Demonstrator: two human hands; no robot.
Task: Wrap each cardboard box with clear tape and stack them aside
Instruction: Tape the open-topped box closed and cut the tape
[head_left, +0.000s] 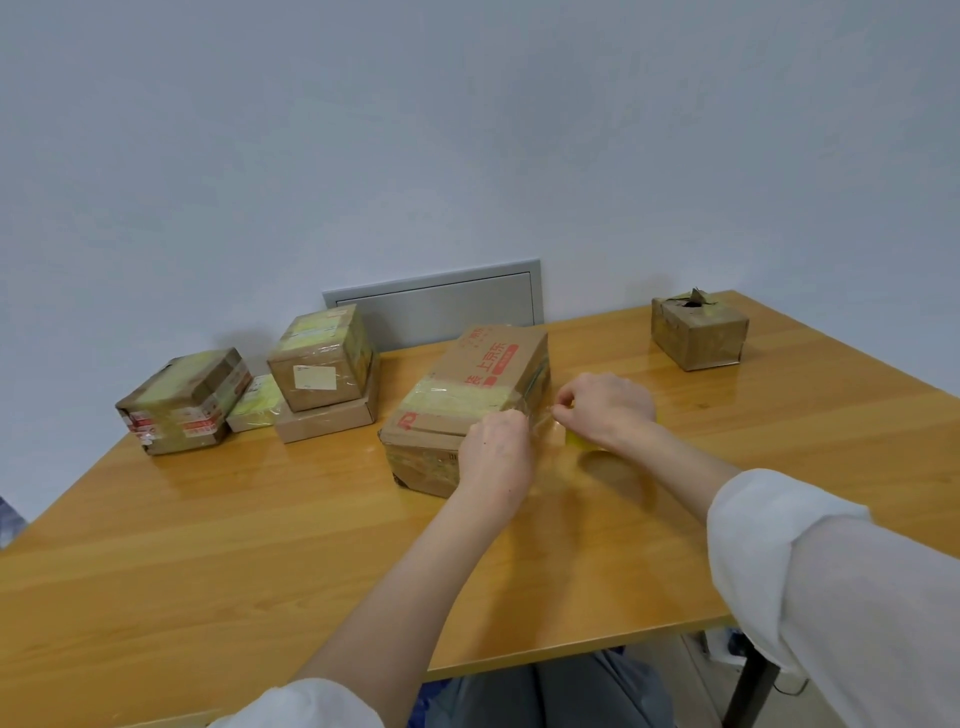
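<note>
Where the hands meet: a thin, glossy strip of clear tape (542, 422) stretches between them, just off the near right corner of the large box (467, 405).
Large box: brown corrugated cardboard, oblong, red print on its lid, a yellowish shiny band of tape across its near end; it lies flat on the table (260, 545).
Left hand (496, 452): back up, wrist bent down, fingers curled onto the box's near right corner where the strip ends; whether it pinches or only presses cannot be told.
Right hand (605, 408): just right of the box, palm down, thumb and forefinger pinched, clasping a yellow tape roll (577, 439) that peeps out below the palm.
Arms: both reach forward, white sleeves pushed up the forearms.
Table: smooth, varnished yellow wood that catches the light.
Left of the box: a cube-like carton (319, 358) stacked on a flat carton (324, 421), a small yellow packet (254, 402), and a squat carton with red-and-white tape (182, 402).
Far right of the box: a small carton with a torn top (698, 332).
Behind the box: a grey metal wall panel (436, 306).
</note>
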